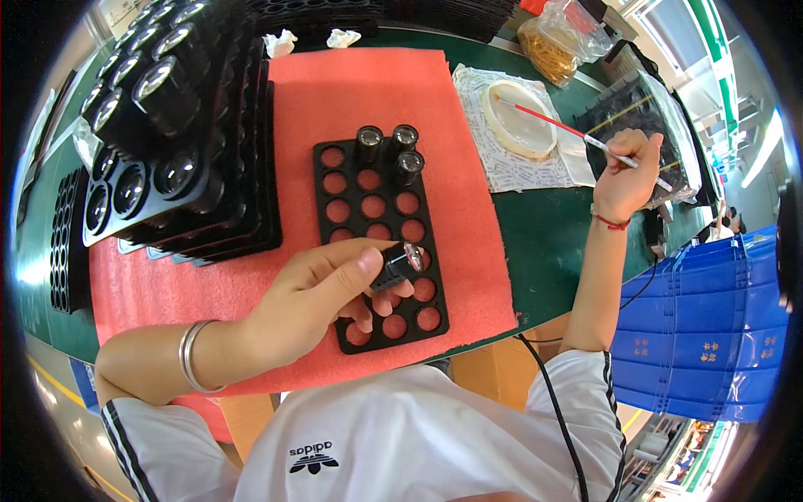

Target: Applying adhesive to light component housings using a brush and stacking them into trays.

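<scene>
My left hand (293, 289) is closed around a short black lens barrel (396, 266), with thumb and fingers gripping its sides. The barrel tilts so that its glass end points right. Directly under it lies a black tray (355, 195) with rows of round holes. Three similar black lens barrels (368, 145) stand at the tray's far end; the other visible holes show the red mat. Off to the right, my right hand (629, 171) grips a thin brush (548, 119) with a red and white handle. Its tip reaches over a pale round dish (492, 125).
A tall stack of black trays (242, 192) with large lens barrels rises at left on the red mat (468, 251). The dish rests on a patterned cloth (502, 180). A bag of yellow bands (548, 54) lies far right. Blue crates (694, 335) stand beyond my right arm.
</scene>
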`<state>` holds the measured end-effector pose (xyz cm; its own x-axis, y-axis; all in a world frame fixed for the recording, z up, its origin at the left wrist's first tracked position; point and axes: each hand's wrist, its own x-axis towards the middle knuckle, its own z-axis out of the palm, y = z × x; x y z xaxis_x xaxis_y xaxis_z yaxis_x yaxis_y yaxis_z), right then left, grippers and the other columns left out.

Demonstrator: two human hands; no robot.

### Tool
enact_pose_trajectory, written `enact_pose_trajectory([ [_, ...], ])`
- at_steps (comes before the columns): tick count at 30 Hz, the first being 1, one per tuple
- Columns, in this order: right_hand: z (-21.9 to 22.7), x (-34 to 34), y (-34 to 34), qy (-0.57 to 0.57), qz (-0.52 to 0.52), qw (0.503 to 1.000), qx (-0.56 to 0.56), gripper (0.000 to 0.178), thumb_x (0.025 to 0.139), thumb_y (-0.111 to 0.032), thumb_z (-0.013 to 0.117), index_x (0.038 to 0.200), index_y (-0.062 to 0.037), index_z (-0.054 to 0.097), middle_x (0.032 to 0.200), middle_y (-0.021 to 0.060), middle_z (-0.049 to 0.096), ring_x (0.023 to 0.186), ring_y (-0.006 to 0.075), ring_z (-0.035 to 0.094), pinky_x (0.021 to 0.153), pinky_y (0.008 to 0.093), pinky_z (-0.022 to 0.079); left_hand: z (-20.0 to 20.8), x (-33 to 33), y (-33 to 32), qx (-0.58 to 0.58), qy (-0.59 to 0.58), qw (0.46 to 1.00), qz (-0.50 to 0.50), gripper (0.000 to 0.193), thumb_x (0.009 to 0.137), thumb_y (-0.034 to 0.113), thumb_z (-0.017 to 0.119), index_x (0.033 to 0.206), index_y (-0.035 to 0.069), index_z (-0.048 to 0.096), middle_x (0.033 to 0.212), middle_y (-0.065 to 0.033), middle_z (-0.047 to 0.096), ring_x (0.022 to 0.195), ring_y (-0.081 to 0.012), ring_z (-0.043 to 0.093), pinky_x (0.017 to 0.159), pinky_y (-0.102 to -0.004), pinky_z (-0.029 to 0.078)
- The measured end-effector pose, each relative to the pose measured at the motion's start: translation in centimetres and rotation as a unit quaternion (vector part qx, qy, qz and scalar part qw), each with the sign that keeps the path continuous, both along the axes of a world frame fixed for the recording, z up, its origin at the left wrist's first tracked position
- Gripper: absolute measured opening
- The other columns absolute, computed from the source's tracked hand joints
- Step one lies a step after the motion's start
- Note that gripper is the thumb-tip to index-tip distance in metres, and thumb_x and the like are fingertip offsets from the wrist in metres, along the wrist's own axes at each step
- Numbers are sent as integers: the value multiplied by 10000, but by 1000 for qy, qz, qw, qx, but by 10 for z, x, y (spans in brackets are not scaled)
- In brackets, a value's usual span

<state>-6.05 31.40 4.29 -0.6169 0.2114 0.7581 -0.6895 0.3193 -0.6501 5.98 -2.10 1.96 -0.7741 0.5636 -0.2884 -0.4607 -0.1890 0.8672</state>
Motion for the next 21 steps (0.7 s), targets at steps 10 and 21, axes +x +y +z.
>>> enact_pose_trajectory([
  [10, 11, -3, 20, -61, 30, 973, -220, 472, 887, -370, 348, 528, -67, 397, 479, 31, 316, 424, 125, 249, 434, 249, 199, -2, -9, -2, 101, -69, 992, 33, 399, 896, 308, 419, 1183, 31, 414, 1012, -52, 557, 759, -102, 568, 610, -206, 453],
  [21, 22, 9, -4, -163, 335, 888, -271, 366, 895, -326, 419, 631, -73, 437, 479, 3, 347, 407, 87, 293, 442, 226, 229, -8, -17, -3, 173, -90, 977, 87, 316, 906, 249, 410, 1146, 46, 444, 1099, -113, 537, 1011, -215, 543, 832, -297, 458],
])
